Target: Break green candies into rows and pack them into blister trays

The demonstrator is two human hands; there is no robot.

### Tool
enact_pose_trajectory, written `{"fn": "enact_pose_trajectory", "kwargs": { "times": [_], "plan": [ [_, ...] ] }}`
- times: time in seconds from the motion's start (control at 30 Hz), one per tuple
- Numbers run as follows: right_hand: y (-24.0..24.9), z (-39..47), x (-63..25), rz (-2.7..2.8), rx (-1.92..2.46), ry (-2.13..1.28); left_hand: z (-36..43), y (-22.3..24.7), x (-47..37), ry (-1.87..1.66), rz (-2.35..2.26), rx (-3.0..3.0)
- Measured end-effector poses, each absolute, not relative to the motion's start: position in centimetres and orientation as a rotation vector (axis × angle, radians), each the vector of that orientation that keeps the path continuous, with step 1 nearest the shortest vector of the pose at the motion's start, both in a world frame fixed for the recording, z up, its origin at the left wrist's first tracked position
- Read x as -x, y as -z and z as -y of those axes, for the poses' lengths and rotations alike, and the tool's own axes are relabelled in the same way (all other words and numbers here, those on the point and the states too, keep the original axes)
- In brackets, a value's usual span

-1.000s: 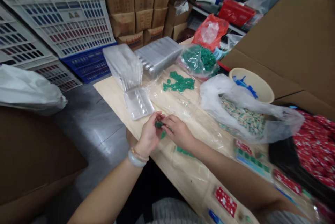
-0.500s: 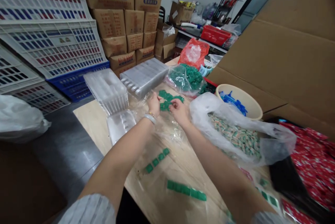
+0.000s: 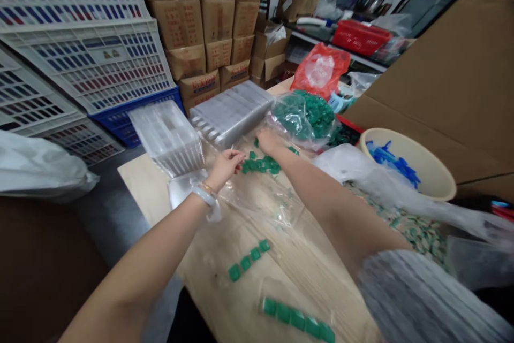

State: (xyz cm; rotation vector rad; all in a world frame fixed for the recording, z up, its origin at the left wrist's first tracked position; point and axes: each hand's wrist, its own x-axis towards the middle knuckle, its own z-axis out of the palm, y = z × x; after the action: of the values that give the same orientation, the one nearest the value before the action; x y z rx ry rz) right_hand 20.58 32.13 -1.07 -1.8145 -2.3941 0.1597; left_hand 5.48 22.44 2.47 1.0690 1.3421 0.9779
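Green pieces [image 3: 263, 164] lie loosely spread on the wooden table [image 3: 201, 257]. At their left edge is my left hand [image 3: 228, 167], its thumb and fingers pinched together; whatever is between them is too small to name. My right hand [image 3: 268, 140] reaches to the far side of the pieces, beside the clear bag of green pieces [image 3: 307, 115]; its fingertips are mostly hidden. Nearer to me, several green squares [image 3: 249, 260] form a short spaced row. A tighter row of green squares [image 3: 297, 320] in clear wrap lies at the bottom.
Stacked clear trays [image 3: 166, 137] and a second tray stack [image 3: 233, 113] stand at the table's left and back. On the right are a plastic bag of small pieces [image 3: 417, 230], a cream bowl [image 3: 436, 174] and a large cardboard sheet [image 3: 441, 81].
My right hand has moved away from my left, to the far side of the green pieces. My left hand has drawn back slightly left. The view has shifted.
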Motion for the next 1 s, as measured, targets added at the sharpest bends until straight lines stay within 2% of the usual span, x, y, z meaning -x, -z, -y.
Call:
{"fn": "enact_pose_trajectory", "kwargs": {
  "times": [0.27, 0.33, 0.4, 0.53, 0.67, 0.8, 1.0],
  "plan": [
    [-0.9, -29.3, -19.9, 2.341, 1.803, -0.105, -14.1, -5.9, -2.9, -0.874, -1.052, -0.681],
    [-2.0, -26.0, -20.0, 2.180, 1.740, -0.222, -11.4, -6.4, -0.3, -0.859, -1.013, -0.602],
    [-3.0, -20.4, -19.8, 1.932, 1.598, -0.568, -8.4, -6.2, 2.0, -0.884, -1.026, -0.538],
    [-3.5, -7.0, -18.5, 1.401, 1.323, -1.594, -2.7, -5.2, 3.9, -0.865, -1.027, -0.418],
    [-3.4, -0.4, -16.8, 0.807, 1.189, -2.037, 0.8, -4.7, 2.7, -0.886, -1.002, -0.497],
    [-4.4, 0.2, -16.0, 0.613, 1.177, -2.103, 2.1, -4.8, 1.5, -0.924, -1.077, -0.604],
    [-4.7, 1.1, -15.3, 0.766, 1.226, -1.977, 3.3, -4.3, 1.9, -0.958, -1.156, -0.694]
  ]
}}
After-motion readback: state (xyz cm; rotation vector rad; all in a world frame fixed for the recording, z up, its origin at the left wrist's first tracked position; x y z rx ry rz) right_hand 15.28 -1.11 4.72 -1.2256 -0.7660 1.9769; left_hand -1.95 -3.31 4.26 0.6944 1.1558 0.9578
